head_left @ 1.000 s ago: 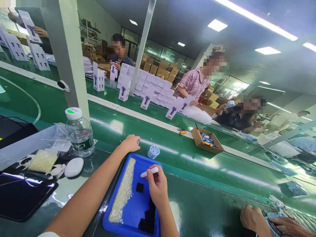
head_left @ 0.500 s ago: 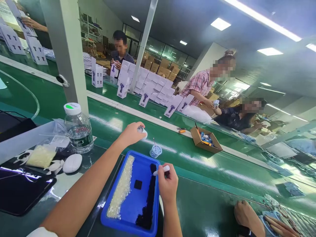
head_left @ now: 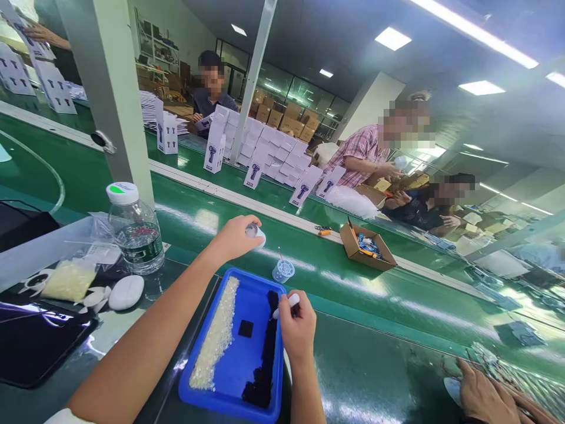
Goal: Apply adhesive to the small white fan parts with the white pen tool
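Note:
My left hand point(head_left: 236, 237) is closed around a small white round part point(head_left: 256, 234) with a grey inside, above the far edge of a blue tray point(head_left: 185, 377). Between the fingers of my right hand point(head_left: 299, 327) is a white pen-like tool point(head_left: 286, 305). Its tip points down at a strip of small black pieces point(head_left: 265, 353) along the tray's right side; whether it touches them I cannot tell. Small whitish translucent pieces point(head_left: 214, 341) are heaped along the left side, and a black square point(head_left: 246, 328) lies between. A translucent plastic cup-shaped part point(head_left: 283, 270) stands just beyond the tray.
A water bottle point(head_left: 136, 232), a white rounded case point(head_left: 126, 292) and a dark tablet-like device point(head_left: 39, 347) lie left. Across the green belt point(head_left: 353, 288) are a cardboard box point(head_left: 367, 247) and white cartons point(head_left: 273, 153). A co-worker's hand point(head_left: 483, 391) is at right.
The translucent cup-shaped part has shifted slightly right. My hands keep nearly the same pose, the right one a touch lower. The co-worker's hand at the right has moved right over the parts there.

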Demonstrator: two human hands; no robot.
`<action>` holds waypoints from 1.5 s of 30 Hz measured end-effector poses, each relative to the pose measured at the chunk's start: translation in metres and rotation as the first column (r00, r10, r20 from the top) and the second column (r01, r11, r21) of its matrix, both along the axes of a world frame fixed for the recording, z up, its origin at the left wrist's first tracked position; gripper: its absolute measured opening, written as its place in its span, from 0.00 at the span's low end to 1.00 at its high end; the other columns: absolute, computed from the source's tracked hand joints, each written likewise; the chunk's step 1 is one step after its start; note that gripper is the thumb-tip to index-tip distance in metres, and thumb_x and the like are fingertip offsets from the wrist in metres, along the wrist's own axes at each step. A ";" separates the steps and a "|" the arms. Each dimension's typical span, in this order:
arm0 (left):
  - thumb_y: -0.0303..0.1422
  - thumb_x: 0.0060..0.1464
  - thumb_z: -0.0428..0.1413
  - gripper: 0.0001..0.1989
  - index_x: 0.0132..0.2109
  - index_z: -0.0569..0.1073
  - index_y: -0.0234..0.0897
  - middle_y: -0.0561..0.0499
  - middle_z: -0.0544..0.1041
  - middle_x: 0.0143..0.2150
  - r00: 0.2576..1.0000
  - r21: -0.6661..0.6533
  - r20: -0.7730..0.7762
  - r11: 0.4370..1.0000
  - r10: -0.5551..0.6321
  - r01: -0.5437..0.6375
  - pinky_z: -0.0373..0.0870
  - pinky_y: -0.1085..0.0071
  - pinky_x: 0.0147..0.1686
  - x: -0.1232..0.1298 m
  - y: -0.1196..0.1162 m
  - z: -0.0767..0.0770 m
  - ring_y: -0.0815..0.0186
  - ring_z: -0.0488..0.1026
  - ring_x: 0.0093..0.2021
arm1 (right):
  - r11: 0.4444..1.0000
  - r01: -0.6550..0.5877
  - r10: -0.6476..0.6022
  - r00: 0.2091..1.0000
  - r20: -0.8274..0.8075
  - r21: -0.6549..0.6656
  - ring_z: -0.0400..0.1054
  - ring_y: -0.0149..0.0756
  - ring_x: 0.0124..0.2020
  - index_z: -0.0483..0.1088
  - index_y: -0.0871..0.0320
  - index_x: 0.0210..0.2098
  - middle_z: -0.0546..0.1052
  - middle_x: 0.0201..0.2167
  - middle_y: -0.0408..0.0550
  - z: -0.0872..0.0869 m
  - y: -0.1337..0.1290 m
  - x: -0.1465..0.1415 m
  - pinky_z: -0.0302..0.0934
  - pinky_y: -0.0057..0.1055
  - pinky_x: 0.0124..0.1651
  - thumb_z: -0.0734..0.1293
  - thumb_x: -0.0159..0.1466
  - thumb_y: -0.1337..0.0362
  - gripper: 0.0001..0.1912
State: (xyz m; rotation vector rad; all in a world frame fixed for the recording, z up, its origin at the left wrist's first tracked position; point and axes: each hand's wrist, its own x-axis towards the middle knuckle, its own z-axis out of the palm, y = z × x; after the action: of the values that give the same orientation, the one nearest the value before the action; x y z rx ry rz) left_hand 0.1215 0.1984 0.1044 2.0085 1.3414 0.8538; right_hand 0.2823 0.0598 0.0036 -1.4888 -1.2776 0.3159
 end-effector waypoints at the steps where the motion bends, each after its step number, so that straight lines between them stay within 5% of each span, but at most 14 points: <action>1: 0.37 0.43 0.57 0.16 0.42 0.72 0.40 0.50 0.73 0.39 1.000 -0.001 -0.001 1.000 0.001 -0.001 0.64 0.70 0.34 0.000 0.000 0.000 0.63 0.68 0.36 | 1.000 -0.007 0.007 1.000 -0.001 -0.006 0.53 0.27 0.19 0.58 0.57 0.23 0.59 0.18 0.36 0.000 0.000 0.000 0.51 0.23 0.23 0.61 0.62 0.59 0.13; 10: 0.37 0.44 0.57 0.16 0.42 0.72 0.40 0.50 0.73 0.39 1.000 -0.015 0.027 1.000 0.002 -0.002 0.64 0.70 0.34 -0.001 -0.002 0.003 0.63 0.69 0.36 | 0.998 -0.057 0.057 0.998 0.010 -0.020 0.53 0.28 0.20 0.58 0.57 0.24 0.60 0.19 0.37 0.000 0.000 -0.003 0.50 0.24 0.24 0.61 0.62 0.60 0.13; 17: 0.38 0.44 0.57 0.16 0.42 0.71 0.41 0.51 0.73 0.38 0.997 -0.024 0.077 1.000 -0.010 0.012 0.64 0.72 0.33 -0.001 -0.003 0.003 0.64 0.68 0.35 | 0.977 -0.210 0.211 0.977 0.022 -0.032 0.56 0.28 0.23 0.60 0.57 0.26 0.61 0.21 0.38 0.000 -0.001 -0.018 0.52 0.25 0.26 0.60 0.63 0.63 0.10; 25: 0.41 0.47 0.56 0.17 0.44 0.69 0.40 0.50 0.72 0.41 0.988 -0.047 0.157 0.999 -0.008 0.016 0.64 0.70 0.35 0.001 -0.001 -0.002 0.63 0.68 0.38 | 0.980 -0.195 0.195 0.981 -0.016 0.046 0.56 0.27 0.22 0.58 0.56 0.25 0.60 0.21 0.38 0.004 -0.006 -0.019 0.53 0.24 0.26 0.60 0.63 0.64 0.10; 31: 0.45 0.44 0.59 0.22 0.43 0.63 0.39 0.47 0.71 0.42 0.884 -0.297 0.464 0.950 0.053 0.099 0.67 0.69 0.33 0.007 0.002 -0.007 0.62 0.70 0.38 | 0.927 -0.368 0.371 0.928 0.028 -0.071 0.57 0.28 0.23 0.61 0.57 0.26 0.63 0.22 0.39 0.005 -0.006 -0.026 0.53 0.25 0.27 0.62 0.62 0.65 0.09; 35: 0.44 0.41 0.61 0.20 0.33 0.62 0.38 0.53 0.69 0.32 0.697 -0.430 0.709 0.847 0.102 0.314 0.69 0.71 0.32 0.014 0.002 -0.009 0.67 0.68 0.34 | 0.954 -0.282 0.298 0.926 -0.233 0.100 0.63 0.29 0.25 0.64 0.57 0.31 0.66 0.26 0.42 0.002 -0.006 -0.024 0.60 0.26 0.27 0.61 0.64 0.61 0.08; 38: 0.41 0.40 0.61 0.16 0.31 0.65 0.36 0.53 0.68 0.31 0.627 -0.480 0.762 0.791 0.160 0.381 0.70 0.70 0.31 0.018 0.006 -0.017 0.68 0.67 0.32 | 0.957 -0.119 0.223 0.884 -0.411 0.265 0.68 0.31 0.28 0.65 0.57 0.36 0.68 0.32 0.45 0.002 -0.006 -0.018 0.66 0.29 0.31 0.60 0.65 0.61 0.07; 45: 0.39 0.42 0.59 0.13 0.32 0.71 0.35 0.52 0.68 0.31 0.687 -0.487 0.716 0.793 0.122 0.366 0.69 0.72 0.29 0.027 0.007 -0.028 0.68 0.66 0.33 | 0.933 0.023 0.163 0.862 -0.481 0.358 0.72 0.35 0.36 0.62 0.57 0.39 0.69 0.38 0.48 0.009 -0.006 -0.014 0.68 0.36 0.40 0.60 0.66 0.62 0.05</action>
State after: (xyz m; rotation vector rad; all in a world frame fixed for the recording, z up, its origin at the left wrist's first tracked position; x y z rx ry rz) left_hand 0.1486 0.2049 0.0768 1.0469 0.8217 0.8697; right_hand 0.2686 0.0533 0.0125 -0.9632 -0.9032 0.4643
